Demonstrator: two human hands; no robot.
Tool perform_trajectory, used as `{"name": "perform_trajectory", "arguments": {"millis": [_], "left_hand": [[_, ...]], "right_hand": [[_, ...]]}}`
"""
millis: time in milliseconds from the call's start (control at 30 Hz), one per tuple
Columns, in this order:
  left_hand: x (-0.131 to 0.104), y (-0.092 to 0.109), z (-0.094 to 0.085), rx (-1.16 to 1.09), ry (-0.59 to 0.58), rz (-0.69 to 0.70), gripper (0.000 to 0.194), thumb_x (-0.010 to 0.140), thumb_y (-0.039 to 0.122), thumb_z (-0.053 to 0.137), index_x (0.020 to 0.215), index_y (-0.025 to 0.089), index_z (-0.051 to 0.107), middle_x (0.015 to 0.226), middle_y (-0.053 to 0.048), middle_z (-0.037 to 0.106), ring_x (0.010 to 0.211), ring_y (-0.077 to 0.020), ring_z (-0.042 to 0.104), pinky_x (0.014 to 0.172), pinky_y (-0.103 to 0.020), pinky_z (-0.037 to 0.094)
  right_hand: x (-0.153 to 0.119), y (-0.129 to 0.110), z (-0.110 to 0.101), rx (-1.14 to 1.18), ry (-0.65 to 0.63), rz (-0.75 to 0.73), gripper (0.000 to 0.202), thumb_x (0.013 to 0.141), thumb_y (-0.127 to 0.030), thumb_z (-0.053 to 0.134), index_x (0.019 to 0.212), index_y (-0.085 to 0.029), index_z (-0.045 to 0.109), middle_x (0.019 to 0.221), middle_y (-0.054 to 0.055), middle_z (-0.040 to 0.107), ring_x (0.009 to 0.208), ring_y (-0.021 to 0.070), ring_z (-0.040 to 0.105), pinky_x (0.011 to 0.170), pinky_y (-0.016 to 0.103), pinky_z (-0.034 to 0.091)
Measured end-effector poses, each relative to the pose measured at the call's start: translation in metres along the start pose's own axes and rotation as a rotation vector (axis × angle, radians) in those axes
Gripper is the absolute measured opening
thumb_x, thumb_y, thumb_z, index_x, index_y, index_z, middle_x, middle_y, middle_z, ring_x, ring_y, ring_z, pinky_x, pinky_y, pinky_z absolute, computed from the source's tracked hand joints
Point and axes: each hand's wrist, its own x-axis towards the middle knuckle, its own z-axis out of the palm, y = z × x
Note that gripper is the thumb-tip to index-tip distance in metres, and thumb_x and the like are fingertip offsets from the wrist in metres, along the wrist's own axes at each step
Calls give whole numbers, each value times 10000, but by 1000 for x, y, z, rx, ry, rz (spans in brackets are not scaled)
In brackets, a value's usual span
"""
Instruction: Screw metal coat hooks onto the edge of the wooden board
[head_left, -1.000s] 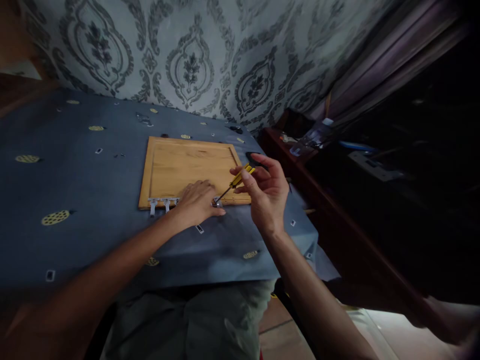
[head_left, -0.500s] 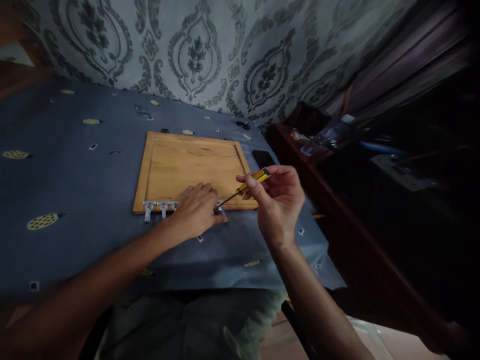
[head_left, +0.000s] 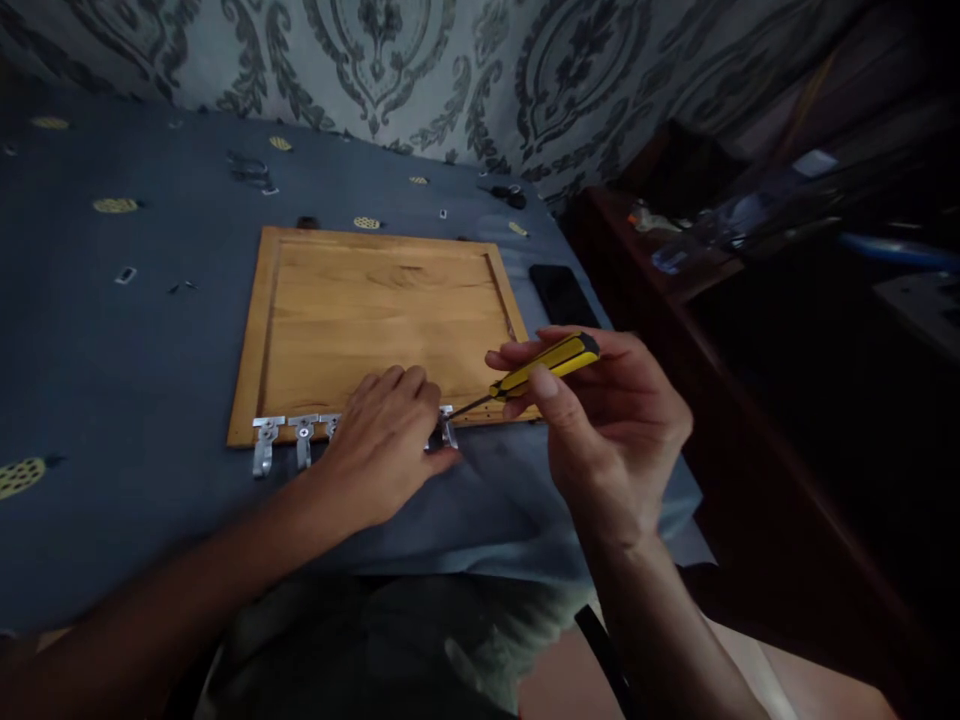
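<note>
A wooden panel (head_left: 390,310) with a raised frame lies flat on the cloth. Several metal hinges (head_left: 304,440) sit along its near edge, some of them under my left hand. My left hand (head_left: 386,430) rests over that edge with its fingers curled down and its thumb beside the rightmost hinge (head_left: 448,428). Between the thumb and fingers of my right hand (head_left: 611,430) is a yellow and black screwdriver (head_left: 544,368). Its shaft slants down to the left, with the tip at the rightmost hinge. Small holes show in the wood right of that hinge.
A black phone (head_left: 564,296) lies right of the panel. Beyond the panel are small screws (head_left: 184,287), a dark metal item (head_left: 247,172) and black keys or a fob (head_left: 506,194). A dark wooden cabinet (head_left: 637,275) with a plastic bottle stands at the right, and a patterned curtain hangs behind.
The view has come closer and tilted down, so the panel and hands look larger. Both hands keep much the same pose, and the screwdriver tip stays at the rightmost hinge.
</note>
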Motion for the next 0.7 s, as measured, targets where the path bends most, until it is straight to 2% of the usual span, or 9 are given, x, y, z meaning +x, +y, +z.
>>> {"name": "perform_trajectory", "arguments": {"millis": [167,300,400,533,600,700], "left_hand": [[2,1,-2,7,-39,-12,384,850,452,798,1042,159,641,1065,-87,633,1072,-309,605,950,-437,484],[2,0,-1,15,-35,-1,371,848,454,798,1029,171,642,1064,-85,637,1074,-310,604,945,-439,483],[1,-1,2,7,-12,10,370,842,446,806,1032,174,642,1057,-81,638,1071,-303,607,943,-434,484],[0,-2,6,-8,25,23,347,851,430,798,1033,180,641,1045,-74,638,1071,-298,608,943,-432,484],[-1,-2,6,-17,28,17,340,852,426,796,1027,181,639,1042,-72,638,1067,-297,609,941,-434,484],[0,-2,5,-20,17,13,339,848,424,800,1020,177,646,1042,-73,636,1065,-301,610,942,-438,484]], "right_hand": [[-1,-4,-4,-25,-66,16,338,942,-237,725,1262,-336,682,1115,22,805,1028,224,780,653,296,670],[-1,-5,-5,-60,-102,-17,436,951,-228,706,1354,-368,614,1154,26,796,1013,239,783,629,326,673],[1,-5,-4,-53,-108,-48,390,901,-190,764,1246,-341,660,1077,19,807,950,229,790,616,317,668],[5,-3,0,-58,-47,-108,347,802,-176,862,1041,-322,656,907,-16,789,789,202,766,663,344,672],[6,-1,0,-77,-33,-117,308,807,-221,863,1009,-317,652,877,-13,766,743,192,738,638,340,660],[6,-1,-2,-108,-53,-100,289,833,-295,843,1076,-321,687,908,7,723,788,195,723,578,308,626]]}}
